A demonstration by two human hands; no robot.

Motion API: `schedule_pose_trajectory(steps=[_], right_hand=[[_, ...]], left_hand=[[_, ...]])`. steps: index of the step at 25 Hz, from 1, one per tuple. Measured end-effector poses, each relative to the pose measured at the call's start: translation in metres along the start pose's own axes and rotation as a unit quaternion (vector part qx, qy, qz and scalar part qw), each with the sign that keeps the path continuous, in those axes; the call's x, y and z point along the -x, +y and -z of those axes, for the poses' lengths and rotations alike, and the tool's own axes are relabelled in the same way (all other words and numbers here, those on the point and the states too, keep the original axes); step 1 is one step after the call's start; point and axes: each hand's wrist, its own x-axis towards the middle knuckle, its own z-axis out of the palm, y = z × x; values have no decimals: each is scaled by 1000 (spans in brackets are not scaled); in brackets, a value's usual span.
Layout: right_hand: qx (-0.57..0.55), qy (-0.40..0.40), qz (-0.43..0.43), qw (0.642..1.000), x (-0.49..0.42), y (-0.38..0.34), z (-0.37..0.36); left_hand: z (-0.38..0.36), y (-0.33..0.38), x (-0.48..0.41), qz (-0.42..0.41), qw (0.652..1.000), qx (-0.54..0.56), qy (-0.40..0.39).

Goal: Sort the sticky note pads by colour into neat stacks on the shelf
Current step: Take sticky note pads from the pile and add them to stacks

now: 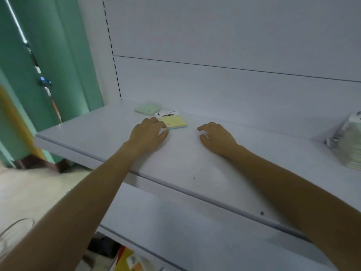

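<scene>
A yellow sticky note pad with a white label strip lies flat on the white shelf, towards the back left. My left hand rests palm down on the shelf, fingertips touching the pad's near left corner. A pale green pad lies just behind and left of the yellow one. My right hand rests on the shelf to the right of the yellow pad, fingers loosely spread, holding nothing. A tall pile of wrapped pads stands at the right edge of the shelf.
The white back panel rises right behind the pads. A lower shelf juts out beneath. Green wall panels and bare floor lie to the left, beyond the shelf's end. Yellow packaging shows at the bottom.
</scene>
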Motion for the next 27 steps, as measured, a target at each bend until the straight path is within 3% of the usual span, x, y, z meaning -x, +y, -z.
schedule_pose_trajectory(steps=[9,12,15,20,23,25,27], right_hand=[[-139,50,-113,983,-82,-41,-26],[-30,9,-117,993,-94,-51,-44],[-61,0,-106,993,-100,-45,-46],[-108,73,-121,984,-98,-44,-46],[-122,137,-161,970,-96,-39,-43],[-131,169,-180,960,-92,-39,-42],[-177,185,-191,948,-89,-38,-40]], left_hand=[[-8,-70,-69,97,994,6,40],[-18,-79,-95,167,986,-24,-13],[-26,-83,-123,190,979,-8,-69],[-30,-93,-136,160,980,97,-70],[-25,-104,-133,58,975,213,-24],[-22,-100,-130,-22,955,296,5],[-23,-92,-129,-43,932,361,8]])
